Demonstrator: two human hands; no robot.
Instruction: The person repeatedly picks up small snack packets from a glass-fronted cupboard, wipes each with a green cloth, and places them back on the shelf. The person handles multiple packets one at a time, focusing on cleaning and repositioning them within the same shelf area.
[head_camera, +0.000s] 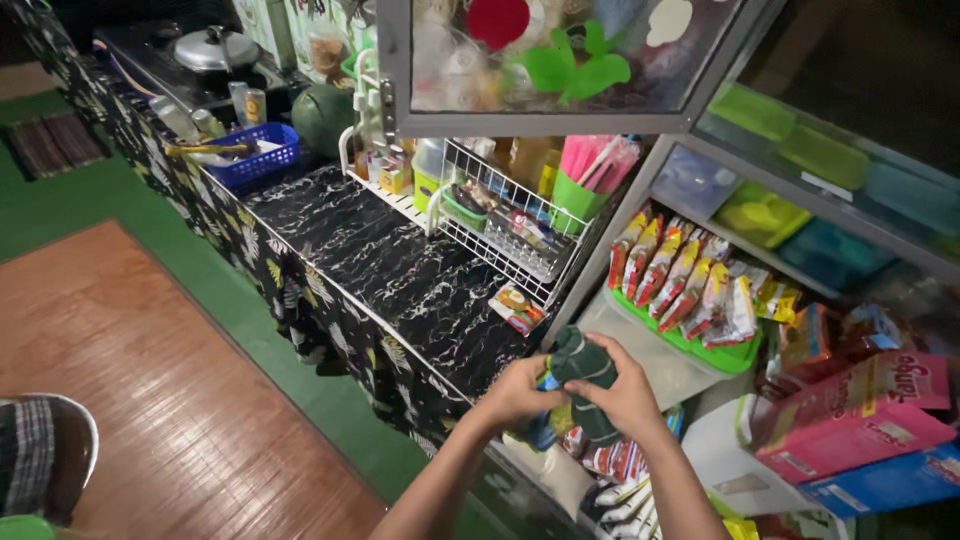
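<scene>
Black marble-look counter (400, 270), green floor (120, 200)

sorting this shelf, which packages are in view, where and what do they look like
Snack sachets: upright row in green tray, red, orange, yellow.
Pink box: right shelf, long carton.
Blue box: beneath the pink one, flat.
Small packet: counter edge under wire rack, orange-red.
Dark green bundle: held by left hand and right hand.

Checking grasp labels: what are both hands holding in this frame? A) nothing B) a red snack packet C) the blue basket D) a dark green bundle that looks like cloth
D: the left hand and right hand both close around the dark green bundle, in front of the black marbled counter; the blue basket sits far off.
</scene>
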